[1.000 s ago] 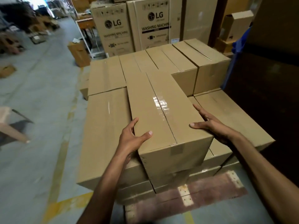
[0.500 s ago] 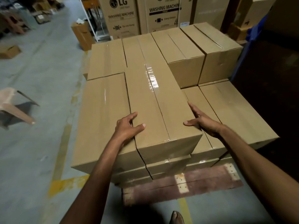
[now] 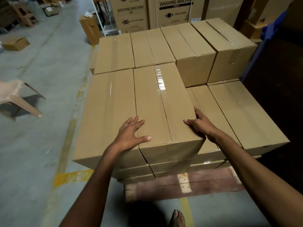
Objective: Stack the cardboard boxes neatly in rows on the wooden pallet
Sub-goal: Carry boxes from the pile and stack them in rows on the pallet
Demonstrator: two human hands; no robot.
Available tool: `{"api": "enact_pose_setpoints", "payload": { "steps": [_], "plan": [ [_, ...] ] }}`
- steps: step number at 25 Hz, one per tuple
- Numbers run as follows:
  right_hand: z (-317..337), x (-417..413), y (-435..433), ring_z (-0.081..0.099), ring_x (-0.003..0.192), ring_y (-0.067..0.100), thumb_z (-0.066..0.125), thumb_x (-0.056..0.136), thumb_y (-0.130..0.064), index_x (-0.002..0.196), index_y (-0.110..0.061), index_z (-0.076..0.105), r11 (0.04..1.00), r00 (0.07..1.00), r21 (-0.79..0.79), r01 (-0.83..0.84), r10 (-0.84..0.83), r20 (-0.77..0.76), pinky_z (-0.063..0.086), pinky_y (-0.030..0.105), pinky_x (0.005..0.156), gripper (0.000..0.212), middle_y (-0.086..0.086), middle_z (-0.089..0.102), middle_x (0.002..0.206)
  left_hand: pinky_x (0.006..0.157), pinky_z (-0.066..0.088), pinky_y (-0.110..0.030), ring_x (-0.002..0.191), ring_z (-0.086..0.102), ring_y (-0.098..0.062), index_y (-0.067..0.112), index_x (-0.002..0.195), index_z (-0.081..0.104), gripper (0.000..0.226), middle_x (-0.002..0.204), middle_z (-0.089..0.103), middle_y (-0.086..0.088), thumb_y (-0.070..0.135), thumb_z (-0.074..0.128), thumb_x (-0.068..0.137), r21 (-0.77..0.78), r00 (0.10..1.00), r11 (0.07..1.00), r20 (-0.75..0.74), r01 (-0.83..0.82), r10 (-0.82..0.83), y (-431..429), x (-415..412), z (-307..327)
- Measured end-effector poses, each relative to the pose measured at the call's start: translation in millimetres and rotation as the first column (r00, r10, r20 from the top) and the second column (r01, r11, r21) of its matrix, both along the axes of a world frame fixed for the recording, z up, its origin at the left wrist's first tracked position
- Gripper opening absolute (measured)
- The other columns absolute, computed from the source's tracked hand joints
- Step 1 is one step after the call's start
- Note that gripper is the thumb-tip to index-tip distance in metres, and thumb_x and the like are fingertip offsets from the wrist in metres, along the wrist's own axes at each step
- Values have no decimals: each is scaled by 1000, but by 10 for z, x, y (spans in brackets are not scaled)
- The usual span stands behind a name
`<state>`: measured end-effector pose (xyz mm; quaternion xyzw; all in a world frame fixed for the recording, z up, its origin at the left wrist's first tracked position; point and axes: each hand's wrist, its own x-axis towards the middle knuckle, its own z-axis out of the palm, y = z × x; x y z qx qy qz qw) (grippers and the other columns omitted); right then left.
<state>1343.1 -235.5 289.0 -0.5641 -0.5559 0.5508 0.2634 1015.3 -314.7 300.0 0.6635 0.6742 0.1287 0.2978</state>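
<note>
Two bare forearms [image 3: 96,181], exposed toes [image 3: 177,217].

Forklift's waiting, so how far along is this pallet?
Done: the back row of four boxes and the front-left box sit at top level. In hand: left hand and right hand press the second front box. Left: topping the two front-right boxes.
</note>
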Motion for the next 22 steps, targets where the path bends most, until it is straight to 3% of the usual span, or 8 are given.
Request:
{"api": "enact_pose_setpoints", "payload": {
  "steps": [3,7,10,12,14,17,19,22],
  "plan": [
    [30,41,-9,57,123,11,69,95,-25,146,-45,44,999,999,6,-39,39,-26,44,39,107,60,-17,60,133,128,4,-50,155,-14,-8,48,157,27,115,170,-2,17,70,85,59,-83,985,982,18,170,-169,-53,-155,-15],
    [58,113,-22,57,124,12,66,98,-21,149,-42,42,998,997,-9,-69,69,-18,42,41,111,61,-16,60,132,127,2,-53,154,-18,-7,52,154,30,111,169,-4,19,65,88,60,-70,977,975,65,210,-205,-64,-158,-57],
    [94,63,-40,50,137,26,71,94,-32,155,-34,37,998,981,50,-37,27,192,41,48,114,70,-2,54,147,128,2,-47,154,-15,-2,51,155,30,114,169,-3,18,61,91,60,-96,969,968,110,230,-220,-64,-204,-13],
    [158,-82,-116,37,145,30,73,91,-43,159,-28,31,962,860,265,-68,-78,504,36,53,116,81,4,40,160,128,2,-39,154,-12,-1,50,157,26,119,170,-3,16,57,93,59,-112,966,961,87,253,-244,-79,-303,50],
    [211,-339,-274,27,149,29,64,92,-56,159,-31,30,849,770,451,-273,-88,632,30,55,117,78,2,30,165,127,4,-35,155,-8,-3,46,158,27,115,171,1,13,53,92,64,-97,965,960,15,261,-261,-118,-344,84],
    [15,-640,-525,18,154,25,37,96,-76,159,-38,29,710,626,375,-596,119,771,19,55,121,74,-3,24,169,128,10,-40,156,-3,-5,42,156,35,103,170,8,11,50,89,70,-22,965,966,-40,257,-258,-168,-290,40],
    [-131,-655,-601,14,156,23,24,96,-79,159,-40,30,679,559,350,-645,108,822,13,54,124,75,-5,23,169,128,12,-41,156,-2,-4,42,154,39,97,169,11,14,50,88,71,4,968,969,-15,249,-249,-182,-283,-8],
    [-180,-592,-578,14,157,20,22,96,-80,158,-41,32,663,569,378,-646,89,817,12,52,125,74,-7,24,169,128,9,-41,156,-4,-4,43,154,38,94,169,12,16,52,86,74,20,968,969,29,247,-248,-197,-316,-108]
  ]
}}
